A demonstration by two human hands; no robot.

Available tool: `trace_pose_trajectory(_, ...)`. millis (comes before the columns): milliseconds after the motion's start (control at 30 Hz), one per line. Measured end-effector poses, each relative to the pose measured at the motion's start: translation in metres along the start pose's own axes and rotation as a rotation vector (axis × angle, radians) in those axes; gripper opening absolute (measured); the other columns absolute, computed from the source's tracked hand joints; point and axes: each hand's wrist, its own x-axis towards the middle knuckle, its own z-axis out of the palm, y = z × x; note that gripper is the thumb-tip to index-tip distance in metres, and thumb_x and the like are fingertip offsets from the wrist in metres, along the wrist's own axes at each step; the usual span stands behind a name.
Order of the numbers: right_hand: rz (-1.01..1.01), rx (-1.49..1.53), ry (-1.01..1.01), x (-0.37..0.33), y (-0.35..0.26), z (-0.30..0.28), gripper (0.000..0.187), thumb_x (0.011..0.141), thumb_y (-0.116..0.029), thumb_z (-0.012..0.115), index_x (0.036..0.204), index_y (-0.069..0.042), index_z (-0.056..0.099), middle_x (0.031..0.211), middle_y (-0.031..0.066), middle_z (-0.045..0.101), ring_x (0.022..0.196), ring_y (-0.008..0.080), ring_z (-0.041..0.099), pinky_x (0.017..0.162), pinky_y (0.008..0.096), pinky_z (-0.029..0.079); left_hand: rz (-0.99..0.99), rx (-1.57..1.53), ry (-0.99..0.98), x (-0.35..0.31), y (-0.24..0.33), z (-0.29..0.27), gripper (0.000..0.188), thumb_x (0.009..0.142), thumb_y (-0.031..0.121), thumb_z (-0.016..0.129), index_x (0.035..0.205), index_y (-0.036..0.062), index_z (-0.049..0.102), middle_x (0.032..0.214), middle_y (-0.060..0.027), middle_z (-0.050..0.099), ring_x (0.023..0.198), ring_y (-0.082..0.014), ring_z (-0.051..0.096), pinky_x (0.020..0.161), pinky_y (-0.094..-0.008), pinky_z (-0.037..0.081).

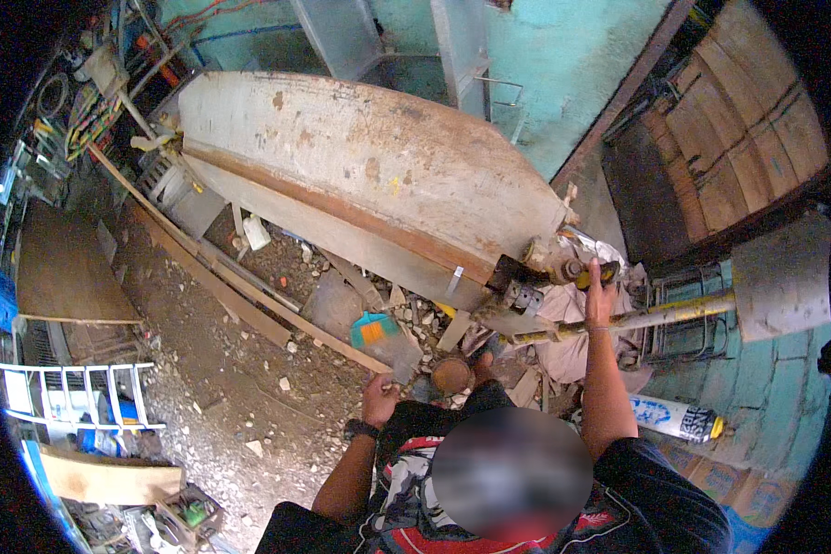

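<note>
1. Grip of R hand [600, 297]: up against a small yellow-and-black tool [609, 273] nr the boat's pointed end; one digit stands up in front of it. Other fingers mostly hidden, so can't tell how far open or how tight. Exact kind of tool unclear too.
2. L hand [379, 403]: fingers loosely curled, gap small, down by the knee; can't tell if anything's inside. Dark wristband [363, 428] just below it.
3. Boat [369, 166]: big, whitish w/ brown patches, runs up & left from R hand, its narrow end just beside that grip.
4. Metal bracket [526, 297]: L of R hand, at the boat's lower edge.
5. Yellow pole [679, 312]: passes behind R wrist, out to the right.
6. Pale sheet [563, 343]: crumpled, below & L of R hand.
7. White-and-blue tube [669, 415]: w/ yellow end, well below R hand, to its right.
8. Teal broom head [373, 330]: orange bristles, above L hand, apart from it.
9. Brown bowl [451, 375]: R of L hand, btwn the 2 hands.
10. Ladder [78, 397]: far L of L hand.
</note>
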Motion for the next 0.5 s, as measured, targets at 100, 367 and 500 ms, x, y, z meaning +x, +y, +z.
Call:
trace_pose_trajectory(100,0.071,-0.034,-0.102,0.016,0.014,-0.031,0.071,0.085,-0.06,0.059,0.098,0.009,0.06,0.096,0.0178,0.061,0.091,0.0229,0.054,0.086,0.0359,0.043,-0.107,-0.024,-0.059,-0.02,0.009,-0.024,0.022,0.083,0.011,0.067,0.102,0.0021,0.062,0.095,-0.0143,0.067,0.087,-0.0233,0.065,0.077,-0.0342,0.052)
trace_pose_trajectory(367,0.156,0.584,-0.205,0.008,-0.008,-0.017,0.076,0.093,-0.067,0.039,0.118,0.002,0.058,0.103,0.0098,0.063,0.096,0.0212,0.058,0.09,0.0334,0.043,0.017,-0.005,-0.065,-0.054,-0.034,-0.06,0.018,0.084,0.01,0.068,0.101,0.0037,0.066,0.086,-0.0077,0.069,0.079,-0.0152,0.064,0.071,-0.0303,0.052)
trace_pose_trajectory(500,0.155,0.554,-0.098,0.021,-0.012,-0.009,0.048,0.093,-0.043,0.049,0.099,0.0,0.067,0.087,0.0063,0.064,0.077,0.0163,0.059,0.076,0.0295,0.045,-0.148,-0.023,-0.151,-0.053,-0.012,-0.058,0.02,0.085,0.011,0.067,0.104,0.0032,0.066,0.088,-0.0069,0.069,0.079,-0.0147,0.063,0.071,-0.0303,0.052)
